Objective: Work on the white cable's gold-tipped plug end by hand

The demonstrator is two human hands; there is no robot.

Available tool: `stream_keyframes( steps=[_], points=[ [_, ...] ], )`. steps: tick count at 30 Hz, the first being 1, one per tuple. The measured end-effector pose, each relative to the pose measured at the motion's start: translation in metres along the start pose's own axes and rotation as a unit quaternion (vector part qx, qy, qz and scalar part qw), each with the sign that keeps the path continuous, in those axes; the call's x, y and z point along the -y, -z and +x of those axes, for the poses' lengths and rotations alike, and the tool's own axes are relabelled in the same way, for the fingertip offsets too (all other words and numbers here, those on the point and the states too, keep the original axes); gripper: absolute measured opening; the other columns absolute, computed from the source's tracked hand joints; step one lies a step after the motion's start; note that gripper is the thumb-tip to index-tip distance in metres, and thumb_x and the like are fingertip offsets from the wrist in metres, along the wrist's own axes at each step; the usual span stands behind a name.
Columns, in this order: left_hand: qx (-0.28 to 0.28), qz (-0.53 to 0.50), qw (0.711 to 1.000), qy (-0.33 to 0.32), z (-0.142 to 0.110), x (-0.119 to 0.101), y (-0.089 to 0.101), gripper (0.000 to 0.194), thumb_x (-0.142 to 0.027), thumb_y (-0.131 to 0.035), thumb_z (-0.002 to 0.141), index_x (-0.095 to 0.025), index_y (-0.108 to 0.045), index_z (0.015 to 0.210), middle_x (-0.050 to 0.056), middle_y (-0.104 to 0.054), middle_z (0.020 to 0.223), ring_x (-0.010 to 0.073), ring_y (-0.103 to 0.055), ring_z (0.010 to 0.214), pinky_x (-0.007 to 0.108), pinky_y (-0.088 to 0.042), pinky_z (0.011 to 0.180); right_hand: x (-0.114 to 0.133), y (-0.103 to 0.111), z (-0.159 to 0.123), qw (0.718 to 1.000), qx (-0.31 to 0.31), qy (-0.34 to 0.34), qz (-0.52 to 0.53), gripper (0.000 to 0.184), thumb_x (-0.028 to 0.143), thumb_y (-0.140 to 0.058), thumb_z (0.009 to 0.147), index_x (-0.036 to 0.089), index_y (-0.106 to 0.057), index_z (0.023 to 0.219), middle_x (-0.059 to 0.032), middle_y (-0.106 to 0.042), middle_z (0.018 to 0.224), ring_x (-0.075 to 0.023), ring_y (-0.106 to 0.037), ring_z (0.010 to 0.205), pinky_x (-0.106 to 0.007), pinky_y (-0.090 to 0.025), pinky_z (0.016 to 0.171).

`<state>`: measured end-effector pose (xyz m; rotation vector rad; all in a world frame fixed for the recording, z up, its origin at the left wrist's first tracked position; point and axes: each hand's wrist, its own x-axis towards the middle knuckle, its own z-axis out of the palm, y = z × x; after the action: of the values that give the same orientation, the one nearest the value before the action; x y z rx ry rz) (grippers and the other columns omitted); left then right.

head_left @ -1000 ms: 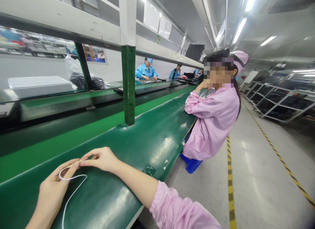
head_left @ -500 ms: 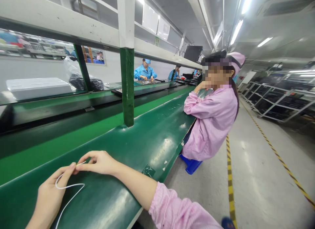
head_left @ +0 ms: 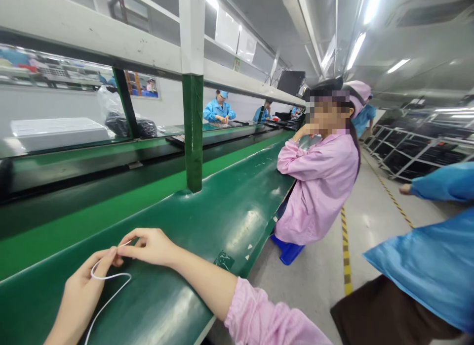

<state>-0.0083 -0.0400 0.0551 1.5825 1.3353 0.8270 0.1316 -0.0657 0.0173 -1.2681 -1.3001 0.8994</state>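
Note:
A thin white cable loops out from my fingers and trails down over the green worktop to the bottom of the view. My left hand pinches it between thumb and fingertips. Right against those fingertips, my right hand is closed in a pinch on the cable near its end, whose short tip shows between thumb and forefinger. Both hands are just above the worktop, and the exact spot where the fingertips meet is partly hidden.
A green and white post rises from the bench. Beyond it runs a bright green strip. A co-worker in pink sits on a blue stool to the right. A person in blue is in the aisle close by. Farther off, people in blue sit across the line.
A person in blue has come into the aisle at the right. Another blue figure appears behind the seated co-worker. My hands keep the same pinch, shifted slightly right in view with the cable.

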Motion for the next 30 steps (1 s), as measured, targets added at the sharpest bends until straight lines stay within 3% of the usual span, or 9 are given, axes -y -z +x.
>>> stream_keyframes(
  steps=[6,13,18,30],
  points=[
    [-0.006,-0.004,1.0,-0.016,0.003,0.004,0.001,0.047,-0.07,-0.06,0.04,-0.024,-0.055,0.051,0.005,-0.069,0.066,0.0283,-0.064,0.079,0.029,-0.049,0.061,-0.005,0.001,0.002,0.999,0.008,0.038,-0.019,0.009,0.022,-0.079,0.079,0.023,-0.073,0.086,0.0046,-0.067,0.083,-0.0102,-0.06,0.066,-0.018,-0.044,0.067],
    [-0.002,-0.021,1.0,0.013,0.003,0.008,0.0,0.059,-0.079,-0.063,0.032,-0.023,-0.058,0.052,0.006,-0.069,0.068,0.03,-0.063,0.082,0.032,-0.049,0.073,0.001,-0.002,0.002,0.998,0.009,0.042,-0.043,0.006,0.017,-0.076,0.082,0.02,-0.071,0.081,0.006,-0.061,0.068,-0.0099,-0.057,0.062,-0.019,-0.043,0.068],
    [0.0,-0.024,1.0,0.019,0.003,0.008,0.0,0.066,-0.084,-0.063,0.028,-0.023,-0.057,0.052,0.007,-0.069,0.068,0.0295,-0.063,0.083,0.032,-0.049,0.074,0.002,-0.003,0.002,0.997,-0.001,0.058,-0.047,0.011,0.013,-0.075,0.082,0.019,-0.068,0.077,0.0057,-0.062,0.073,-0.0091,-0.055,0.061,-0.018,-0.042,0.067],
    [0.022,-0.03,0.999,-0.005,0.003,0.011,0.001,0.055,-0.074,-0.06,0.039,-0.024,-0.054,0.06,0.005,-0.069,0.077,0.0267,-0.061,0.083,0.032,-0.046,0.083,0.004,-0.005,-0.001,1.0,-0.012,0.027,-0.002,0.013,0.012,-0.075,0.08,0.018,-0.064,0.077,0.0067,-0.057,0.066,-0.0085,-0.053,0.058,-0.017,-0.04,0.06]
  ],
)
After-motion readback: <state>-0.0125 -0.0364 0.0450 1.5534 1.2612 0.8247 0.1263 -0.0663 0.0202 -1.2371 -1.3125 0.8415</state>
